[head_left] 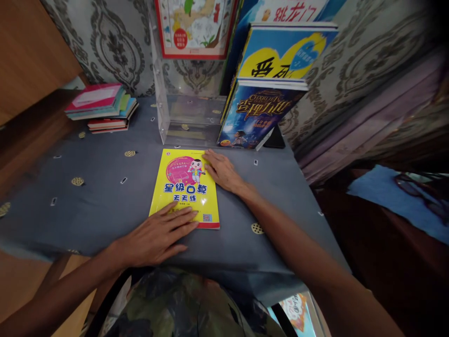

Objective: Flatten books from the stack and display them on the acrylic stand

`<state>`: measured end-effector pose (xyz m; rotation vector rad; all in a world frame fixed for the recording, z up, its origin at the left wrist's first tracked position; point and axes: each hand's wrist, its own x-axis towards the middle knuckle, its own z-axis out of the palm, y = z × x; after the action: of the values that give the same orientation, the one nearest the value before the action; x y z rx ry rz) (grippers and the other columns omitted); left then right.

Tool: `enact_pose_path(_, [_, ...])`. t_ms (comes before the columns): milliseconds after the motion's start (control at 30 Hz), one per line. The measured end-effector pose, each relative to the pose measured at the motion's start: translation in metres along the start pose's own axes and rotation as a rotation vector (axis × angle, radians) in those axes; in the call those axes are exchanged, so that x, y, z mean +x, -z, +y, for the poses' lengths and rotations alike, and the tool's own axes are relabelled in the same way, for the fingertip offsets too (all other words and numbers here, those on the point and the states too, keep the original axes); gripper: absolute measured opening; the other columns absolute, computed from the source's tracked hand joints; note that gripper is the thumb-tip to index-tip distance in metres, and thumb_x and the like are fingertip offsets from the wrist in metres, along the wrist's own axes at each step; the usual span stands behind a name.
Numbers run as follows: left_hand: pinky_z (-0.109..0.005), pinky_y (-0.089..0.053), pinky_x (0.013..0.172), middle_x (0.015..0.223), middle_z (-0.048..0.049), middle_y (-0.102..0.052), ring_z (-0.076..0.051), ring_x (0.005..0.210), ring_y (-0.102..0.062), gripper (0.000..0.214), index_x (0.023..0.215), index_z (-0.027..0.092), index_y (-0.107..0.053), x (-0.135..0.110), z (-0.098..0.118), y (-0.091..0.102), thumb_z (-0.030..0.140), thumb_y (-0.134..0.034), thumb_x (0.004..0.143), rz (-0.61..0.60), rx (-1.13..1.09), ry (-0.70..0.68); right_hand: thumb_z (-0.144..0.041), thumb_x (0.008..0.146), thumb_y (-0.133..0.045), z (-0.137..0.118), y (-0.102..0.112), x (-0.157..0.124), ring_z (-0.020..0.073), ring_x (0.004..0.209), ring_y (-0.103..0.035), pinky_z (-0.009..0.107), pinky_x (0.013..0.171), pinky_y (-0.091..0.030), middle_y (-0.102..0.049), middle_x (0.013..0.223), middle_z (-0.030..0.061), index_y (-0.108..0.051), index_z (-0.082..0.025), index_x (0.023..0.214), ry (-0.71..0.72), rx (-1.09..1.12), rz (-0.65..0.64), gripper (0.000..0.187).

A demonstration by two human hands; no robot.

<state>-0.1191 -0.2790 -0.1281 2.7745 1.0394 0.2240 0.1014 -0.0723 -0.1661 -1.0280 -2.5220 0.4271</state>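
"On the grey tablecloth (115, 201), just in front of the clear rack (191, 133), what is lying there?"

"A yellow book (185, 191), shut and face up. The left hand (159, 234) is spreading its fingers across the lower cover, gripping nothing; the right hand (221, 171) is resting open, fingertips on the upper right edge."

"Which step are they doing?"

"Steadying or squaring the book, I'm judging, not lifting it. The next move is probably calling for a fingertip under the right edge while the left hand is pressing."

"And the writing?"

"Its cover is showing 星级口算 in large blue characters, 天天练 underneath, and a QR code (207, 217) near the lower right corner; the finer print is proving too small to read. At the rack's right side, a dark blue book (261, 112) is showing 查理九世, and a rear book (296, 11) is showing 跳龙门 in red."
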Motion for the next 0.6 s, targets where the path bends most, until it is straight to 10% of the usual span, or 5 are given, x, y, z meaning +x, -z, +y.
enact_pose_path(300, [-0.042,-0.020,0.127,0.157,-0.0044,-0.044,-0.017,0.149,-0.034,0.053,0.151,0.022,-0.040,0.033,0.007,0.000,0.048,-0.034,0.106,-0.056,-0.064,-0.017,-0.030,0.100,-0.040,-0.001,0.002,-0.001,0.0264,0.148,-0.037,0.049,0.121,-0.032,-0.046,0.156,0.0142,-0.053,-0.014,0.142,0.006,-0.007,-0.018,0.047])
enact_pose_path(600, [-0.054,-0.027,0.122,0.159,-0.0141,-0.039,-0.028,0.150,-0.032,0.057,0.151,0.014,-0.040,0.014,-0.070,0.001,0.045,-0.024,0.106,0.142,0.065,0.539,-0.046,0.101,-0.040,-0.003,-0.002,-0.005,0.0295,0.152,-0.027,0.053,0.123,-0.026,-0.036,0.161,0.0146,-0.041,-0.014,0.151,0.022,-0.100,-0.073,0.060])
